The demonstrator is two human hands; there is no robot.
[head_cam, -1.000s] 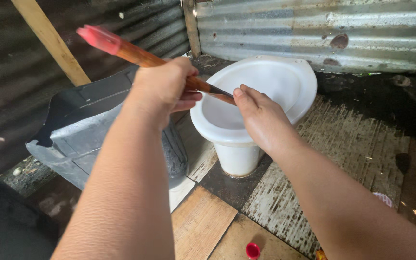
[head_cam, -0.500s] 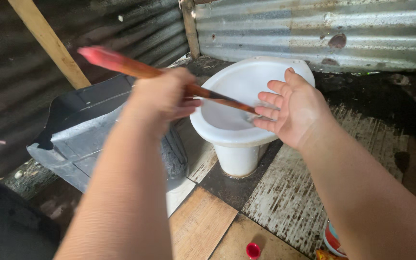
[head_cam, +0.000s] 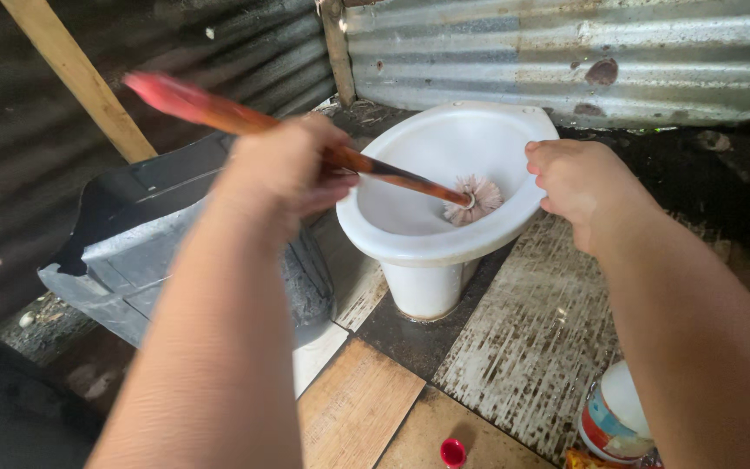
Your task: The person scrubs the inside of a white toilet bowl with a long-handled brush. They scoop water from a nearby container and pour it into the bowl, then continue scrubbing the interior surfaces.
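brush in the bowl, both hands at the toilet

while the left hand (head_cam: 292, 165) is clenched around the wooden handle of a toilet brush (head_cam: 305, 143), the handle runs from its red end at the upper left of the frame down to the right, and the pale bristle head (head_cam: 476, 198) sits inside the white toilet bowl (head_cam: 427, 239) at the centre of the frame, against the bowl's inner wall on its right side. the right hand (head_cam: 579, 182) is curled shut at the right rim of the bowl, its knuckles touching or just over the edge; whether it grips the rim i cannot tell.

left of the bowl, a dark grey plastic container (head_cam: 158, 243) stands tilted on the floor, close to the bowl's base. the floor (head_cam: 523, 339) is a patchwork of worn striped tiles and wood-coloured tiles. at the bottom edge lies a small red cap (head_cam: 453, 452), and at the lower right a round plastic tub (head_cam: 618, 421) shows partly behind the right forearm. corrugated metal sheeting (head_cam: 566, 52) forms the wall across the top of the frame, and a slanted wooden beam (head_cam: 80, 82) crosses the upper left.
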